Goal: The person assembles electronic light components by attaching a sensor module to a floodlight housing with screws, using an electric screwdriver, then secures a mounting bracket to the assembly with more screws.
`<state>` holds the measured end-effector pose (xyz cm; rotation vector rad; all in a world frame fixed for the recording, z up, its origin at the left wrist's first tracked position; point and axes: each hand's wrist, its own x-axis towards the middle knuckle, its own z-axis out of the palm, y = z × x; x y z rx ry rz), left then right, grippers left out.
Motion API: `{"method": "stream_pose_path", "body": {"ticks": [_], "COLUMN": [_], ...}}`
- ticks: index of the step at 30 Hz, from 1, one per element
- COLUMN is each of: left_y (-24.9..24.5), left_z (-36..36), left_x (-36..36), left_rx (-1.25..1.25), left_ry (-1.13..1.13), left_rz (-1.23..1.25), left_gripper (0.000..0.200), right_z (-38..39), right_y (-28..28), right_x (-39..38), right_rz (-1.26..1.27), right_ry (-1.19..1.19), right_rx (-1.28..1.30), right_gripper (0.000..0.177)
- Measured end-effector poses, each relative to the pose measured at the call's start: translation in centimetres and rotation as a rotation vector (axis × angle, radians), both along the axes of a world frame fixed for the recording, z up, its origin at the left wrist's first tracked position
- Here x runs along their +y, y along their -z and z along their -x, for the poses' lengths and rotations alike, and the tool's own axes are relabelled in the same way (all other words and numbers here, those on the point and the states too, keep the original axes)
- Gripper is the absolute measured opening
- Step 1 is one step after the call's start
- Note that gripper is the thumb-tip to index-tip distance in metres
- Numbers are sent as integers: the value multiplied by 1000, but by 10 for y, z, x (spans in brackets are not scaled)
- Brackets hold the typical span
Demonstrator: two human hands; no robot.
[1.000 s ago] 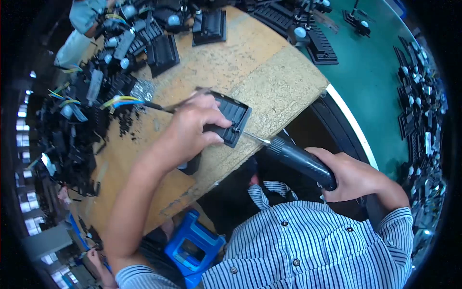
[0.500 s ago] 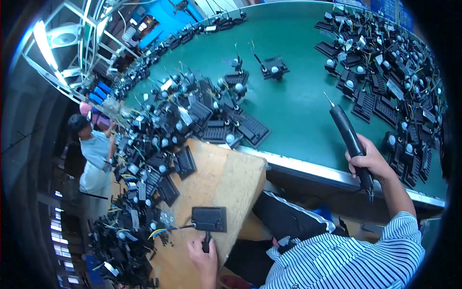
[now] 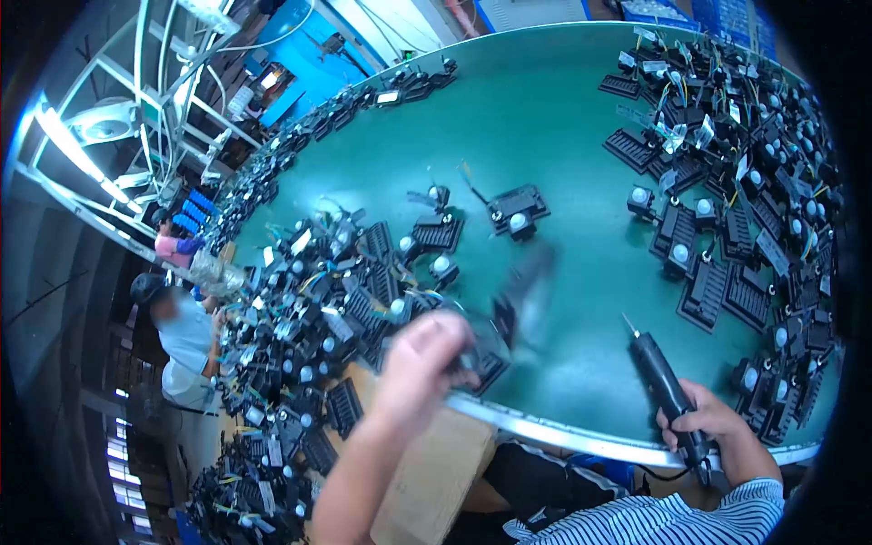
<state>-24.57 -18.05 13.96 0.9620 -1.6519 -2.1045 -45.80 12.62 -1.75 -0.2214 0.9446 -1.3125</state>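
Observation:
My left hand [image 3: 421, 359] is raised over the near edge of the green table [image 3: 563, 109], gripping a black floodlight housing [image 3: 486, 331] that is blurred with motion. Part of the housing streaks out to the right above the green surface. My right hand [image 3: 713, 425] holds a black electric screwdriver [image 3: 661, 381] at the lower right, its bit pointing up and left. The screwdriver tip hangs free above the table, touching nothing.
Heaps of black floodlight housings with white sensors lie left [image 3: 318, 300] and right [image 3: 754, 182] on the table. A single unit [image 3: 516, 209] sits mid-table. A wooden board [image 3: 436, 481] lies below my left arm. Another person [image 3: 182, 336] stands at far left.
My left hand lifted the housing off the wooden board and swung it up toward the green table. The right hand with the screwdriver dropped lower. The view tilted up.

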Motion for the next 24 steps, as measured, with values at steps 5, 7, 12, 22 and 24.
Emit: {"method": "stream_pose_path", "body": {"ticks": [5, 7, 12, 22, 24], "left_y": [3, 39, 89, 51, 67], "left_z": [100, 135, 171, 175, 174], "left_x": [-126, -217, -275, -191, -181], "left_rx": [69, -16, -534, -701, -697], "left_ry": [-333, -419, -85, 664, 588], "left_rz": [344, 977, 1573, 765, 767], "left_gripper": [20, 49, 52, 38, 32], "right_z": [10, 13, 18, 20, 19], "right_y": [1, 2, 8, 8, 5], "right_x": [-1, -4, 1, -1, -2], "right_rz": [52, 50, 37, 23, 21], "right_ry": [-82, -112, -124, -103, -76], "right_rx": [-54, -65, -119, -190, -195], "right_gripper": [51, 49, 56, 68, 68]}}
